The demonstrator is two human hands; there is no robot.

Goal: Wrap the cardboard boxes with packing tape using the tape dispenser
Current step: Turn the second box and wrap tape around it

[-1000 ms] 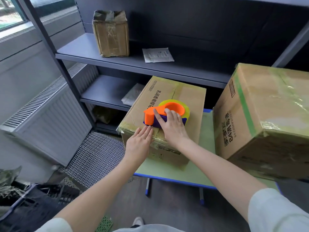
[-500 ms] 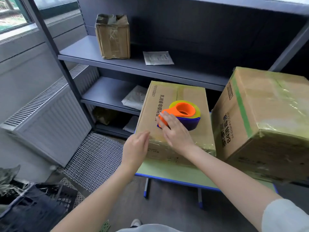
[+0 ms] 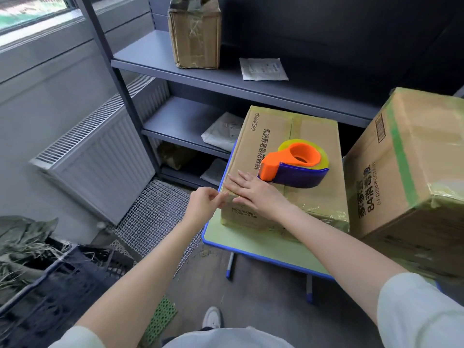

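Observation:
A flat cardboard box (image 3: 305,136) with printed text lies on a small green table (image 3: 253,243). An orange and blue tape dispenser (image 3: 295,165) with a yellowish tape roll rests on the box top, free of both hands. My right hand (image 3: 256,193) lies flat, fingers spread, on the box's near left corner just in front of the dispenser. My left hand (image 3: 204,203) is at that same corner's edge, its fingers pinched together; whether they hold tape I cannot make out. A larger taped box (image 3: 411,177) stands at the right.
A grey metal shelf unit (image 3: 226,76) stands behind the table, with a small taped box (image 3: 194,33) and a white packet (image 3: 263,69) on it. A radiator (image 3: 100,151) is at the left, a dark crate (image 3: 50,280) at lower left, a wire mesh (image 3: 155,214) on the floor.
My right hand has let go of the dispenser and slid to the box's near left corner. My left hand has moved to the corner edge and pinched. The view has shifted.

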